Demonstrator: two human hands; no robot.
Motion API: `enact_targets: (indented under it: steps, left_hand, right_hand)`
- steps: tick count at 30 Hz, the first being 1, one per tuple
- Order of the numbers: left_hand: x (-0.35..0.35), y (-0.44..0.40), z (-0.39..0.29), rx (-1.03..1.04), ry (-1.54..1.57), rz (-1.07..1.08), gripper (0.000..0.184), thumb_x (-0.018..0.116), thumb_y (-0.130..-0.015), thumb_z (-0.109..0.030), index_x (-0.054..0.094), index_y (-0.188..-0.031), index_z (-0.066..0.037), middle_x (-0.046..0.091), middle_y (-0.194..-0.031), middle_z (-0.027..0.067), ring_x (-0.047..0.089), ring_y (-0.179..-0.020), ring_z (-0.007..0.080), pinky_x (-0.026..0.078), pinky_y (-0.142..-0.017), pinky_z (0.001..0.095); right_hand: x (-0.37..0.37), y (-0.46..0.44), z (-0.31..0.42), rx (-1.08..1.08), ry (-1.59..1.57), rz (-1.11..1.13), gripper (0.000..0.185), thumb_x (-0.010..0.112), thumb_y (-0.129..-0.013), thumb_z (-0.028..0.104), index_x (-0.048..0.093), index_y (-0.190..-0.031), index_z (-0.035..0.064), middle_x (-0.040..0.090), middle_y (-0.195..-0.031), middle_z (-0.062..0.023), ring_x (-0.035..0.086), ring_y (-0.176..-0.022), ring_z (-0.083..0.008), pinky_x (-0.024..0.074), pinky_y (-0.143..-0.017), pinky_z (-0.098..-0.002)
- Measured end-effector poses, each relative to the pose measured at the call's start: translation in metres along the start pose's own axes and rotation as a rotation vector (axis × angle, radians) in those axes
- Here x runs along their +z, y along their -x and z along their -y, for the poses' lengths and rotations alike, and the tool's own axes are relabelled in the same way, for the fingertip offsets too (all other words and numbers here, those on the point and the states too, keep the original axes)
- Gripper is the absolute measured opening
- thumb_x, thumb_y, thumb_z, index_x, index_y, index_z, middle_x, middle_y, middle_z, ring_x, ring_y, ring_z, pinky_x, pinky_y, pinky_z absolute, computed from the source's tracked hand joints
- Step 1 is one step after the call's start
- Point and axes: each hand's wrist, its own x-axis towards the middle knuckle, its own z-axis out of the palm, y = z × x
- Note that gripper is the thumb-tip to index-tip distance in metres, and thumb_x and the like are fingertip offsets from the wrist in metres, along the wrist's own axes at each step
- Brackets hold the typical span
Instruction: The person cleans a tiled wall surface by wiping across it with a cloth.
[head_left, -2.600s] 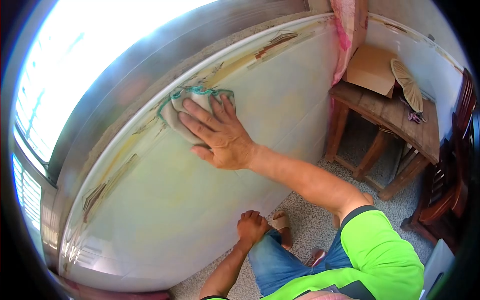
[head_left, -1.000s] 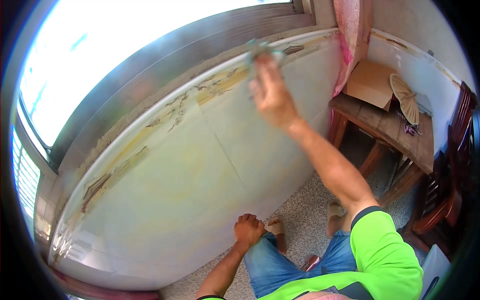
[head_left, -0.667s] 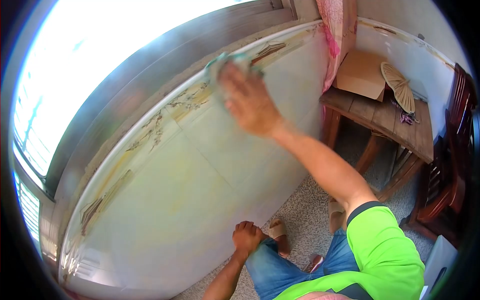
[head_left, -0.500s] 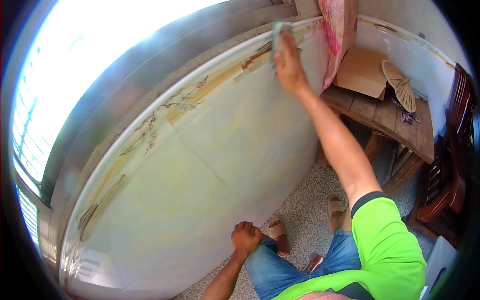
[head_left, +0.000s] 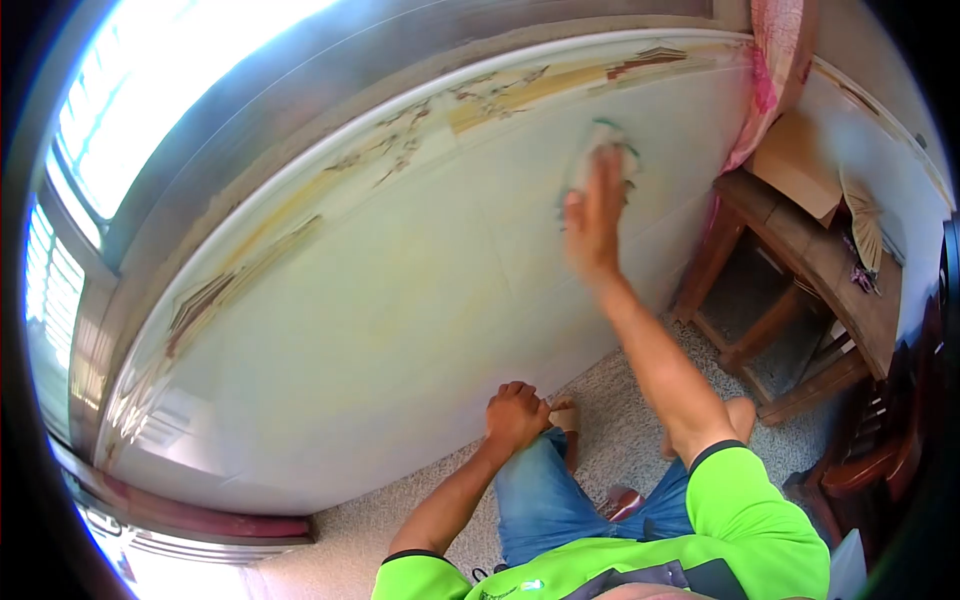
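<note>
My right hand [head_left: 597, 220] presses a pale cloth with green edging [head_left: 628, 158] against the glossy tiled wall [head_left: 400, 290]. The fingers point upward over the cloth, and the hand and cloth are slightly blurred. Below and to the left, my left hand [head_left: 516, 413] rests on my bent left knee with its fingers draped over it; it holds nothing. Along the top of the tiles runs a decorated border [head_left: 500, 90] with branch and brown line patterns.
A wooden table [head_left: 790, 235] stands at the right, bearing a cardboard box [head_left: 797, 165] and a hand fan [head_left: 862, 220]. A pink curtain [head_left: 768, 80] hangs at the wall's right end. Dark wooden furniture [head_left: 870, 470] is at lower right. A window [head_left: 150, 100] lies upper left.
My right hand and the cloth have moved down from the decorated border onto the plain tiles. The camera view has turned left. My left hand stays on the knee.
</note>
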Motion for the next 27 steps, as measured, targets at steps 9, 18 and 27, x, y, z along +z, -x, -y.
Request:
enact_targets:
  steps: [9,18,27]
  left_hand:
    - [-0.019,0.007,-0.009,-0.188,0.074,-0.037,0.024,0.060,-0.083,-0.028,0.069,-0.089,-0.007,0.067,-0.103,0.0121,0.061,-0.102,0.0330,0.052,-0.084,0.0472]
    - [-0.015,0.010,0.006,-0.100,0.110,-0.103,0.021,0.060,-0.083,-0.025,0.069,-0.086,-0.007,0.068,-0.100,0.0099,0.062,-0.100,0.0312,0.053,-0.082,0.0456]
    - [-0.023,-0.008,-0.013,-0.225,0.138,0.017,0.023,0.060,-0.084,-0.026,0.071,-0.089,-0.006,0.069,-0.101,0.0098,0.063,-0.100,0.0313,0.054,-0.082,0.0461]
  right_hand:
    - [0.030,0.024,0.155,-0.437,-0.150,0.286,0.061,0.068,-0.085,0.021,0.051,-0.144,0.0254,0.036,-0.160,0.0024,0.043,-0.135,-0.0420,0.0249,-0.112,-0.0672]
    - [0.013,0.183,0.005,0.069,0.109,0.392,0.060,0.056,-0.097,0.023,0.035,-0.153,0.0209,0.027,-0.162,-0.0135,0.033,-0.143,-0.0401,0.0236,-0.118,-0.0599]
    - [0.039,0.279,-0.056,1.901,-0.690,0.052,0.066,0.034,-0.104,0.051,0.009,-0.160,0.0269,0.025,-0.161,-0.0035,0.034,-0.140,-0.0261,0.0352,-0.108,-0.0475]
